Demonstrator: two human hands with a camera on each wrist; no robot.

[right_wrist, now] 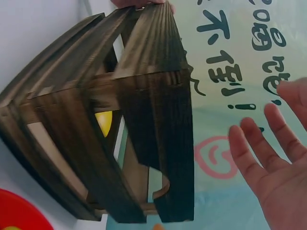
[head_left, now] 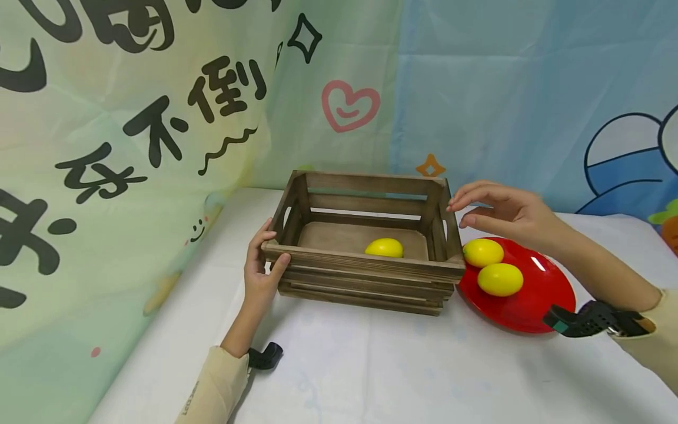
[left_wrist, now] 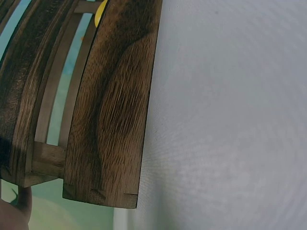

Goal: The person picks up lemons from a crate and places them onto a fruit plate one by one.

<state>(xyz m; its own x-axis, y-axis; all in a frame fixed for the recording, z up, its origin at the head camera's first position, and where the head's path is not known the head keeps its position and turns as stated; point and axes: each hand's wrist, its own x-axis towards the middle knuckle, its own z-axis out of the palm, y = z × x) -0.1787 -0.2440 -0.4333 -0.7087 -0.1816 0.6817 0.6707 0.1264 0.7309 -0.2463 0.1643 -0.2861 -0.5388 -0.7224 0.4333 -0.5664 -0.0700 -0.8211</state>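
Left hand (head_left: 263,272) grips crate (head_left: 365,277) at near-left corner, thumb over top slat, fingers on outer end wall. Right hand (head_left: 500,213) open, fingers straight, tips at crate's right rim; contact unclear. One lemon (head_left: 384,247) inside crate, between hands. Plate (head_left: 540,294) with two lemons (head_left: 483,252) directly below right hand, touching crate's right side.

Dark brown crate (head_left: 365,268), 3 yellow lemons (head_left: 500,279), red plate (head_left: 535,306), white table (head_left: 371,365).
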